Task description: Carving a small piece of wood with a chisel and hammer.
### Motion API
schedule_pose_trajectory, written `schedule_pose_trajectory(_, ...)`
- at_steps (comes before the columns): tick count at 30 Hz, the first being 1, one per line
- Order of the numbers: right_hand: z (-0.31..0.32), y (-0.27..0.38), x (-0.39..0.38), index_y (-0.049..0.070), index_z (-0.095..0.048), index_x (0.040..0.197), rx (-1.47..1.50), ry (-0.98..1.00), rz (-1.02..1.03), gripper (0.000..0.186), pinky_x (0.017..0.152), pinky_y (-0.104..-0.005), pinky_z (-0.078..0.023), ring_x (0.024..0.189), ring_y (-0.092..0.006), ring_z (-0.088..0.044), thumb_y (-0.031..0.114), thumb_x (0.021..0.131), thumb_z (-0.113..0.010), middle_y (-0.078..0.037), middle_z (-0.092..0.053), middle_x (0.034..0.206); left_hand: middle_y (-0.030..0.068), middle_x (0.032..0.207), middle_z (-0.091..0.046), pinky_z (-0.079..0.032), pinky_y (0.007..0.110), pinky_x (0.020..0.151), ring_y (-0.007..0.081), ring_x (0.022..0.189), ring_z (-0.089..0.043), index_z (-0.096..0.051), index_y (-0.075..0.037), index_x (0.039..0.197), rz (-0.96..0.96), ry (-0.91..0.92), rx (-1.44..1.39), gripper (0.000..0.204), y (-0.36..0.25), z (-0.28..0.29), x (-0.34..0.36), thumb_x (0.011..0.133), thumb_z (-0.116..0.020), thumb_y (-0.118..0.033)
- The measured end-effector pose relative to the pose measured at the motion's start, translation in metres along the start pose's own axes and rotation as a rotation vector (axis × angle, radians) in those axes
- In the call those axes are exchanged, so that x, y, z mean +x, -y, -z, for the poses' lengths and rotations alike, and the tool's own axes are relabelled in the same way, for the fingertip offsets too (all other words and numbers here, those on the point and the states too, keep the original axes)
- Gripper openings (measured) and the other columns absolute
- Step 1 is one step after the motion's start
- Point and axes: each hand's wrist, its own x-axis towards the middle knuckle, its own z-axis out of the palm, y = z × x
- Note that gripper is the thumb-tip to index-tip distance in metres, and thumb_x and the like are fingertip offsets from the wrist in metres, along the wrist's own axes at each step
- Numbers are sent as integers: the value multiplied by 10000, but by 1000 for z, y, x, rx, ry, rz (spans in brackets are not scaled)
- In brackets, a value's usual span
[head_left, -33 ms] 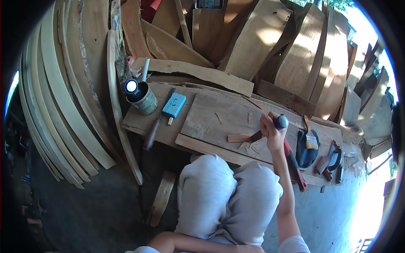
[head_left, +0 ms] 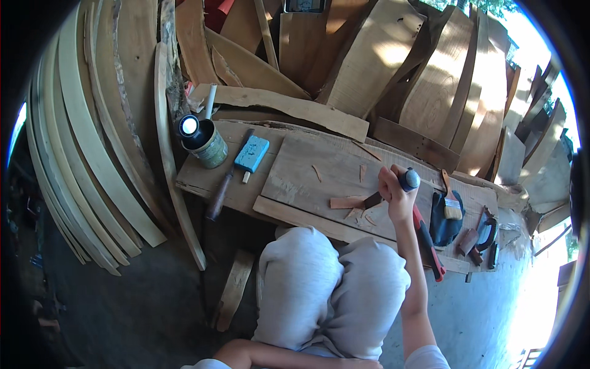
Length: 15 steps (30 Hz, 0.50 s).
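My right hand (head_left: 398, 192) is closed around a chisel-like tool (head_left: 410, 179) with a round blue-grey butt. Its dark lower part slants left out of my fist, down to a reddish-brown wood piece (head_left: 346, 202) on a flat board (head_left: 307, 166). Thin wood shavings (head_left: 354, 213) lie scattered about that spot. Just beside my right wrist, a red-and-black handle (head_left: 428, 245) sticks out over the bench edge. My left forearm (head_left: 283, 355) rests across my lap. The left hand (head_left: 362, 364) is mostly cut off by the lower edge, so its fingers do not show.
On the bench's left stand a can (head_left: 212, 152) with a dark bottle, a blue block (head_left: 252, 154) and a brown-handled tool (head_left: 220, 197). At right, a brush (head_left: 453, 206) lies on a dark pouch, near a black-handled tool (head_left: 487, 234). Planks (head_left: 375, 55) lean behind; long strips (head_left: 92, 135) stand left.
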Motion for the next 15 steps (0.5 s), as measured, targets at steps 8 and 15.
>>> schedule_pose_trajectory(8,12,1,3,90,-373,538,148,-41,-47,384,389,-222,-182,405,-45,-299,125,853,-590,8,-417,488,104,1211,-571,-362,313,1005,186,1152,-505,-516,-35,1262,51,-225,-307,332,-54,43,-35,972,-467,-191)
schedule_pose_trajectory(15,18,-1,-1,90,-332,536,153,-48,55,399,392,-230,-169,410,-48,-287,108,846,-582,-5,-401,493,189,794,-591,-495,410,811,272,805,-614,-561,1,926,-1116,-899,-211,282,-111,115,-135,952,-447,-256)
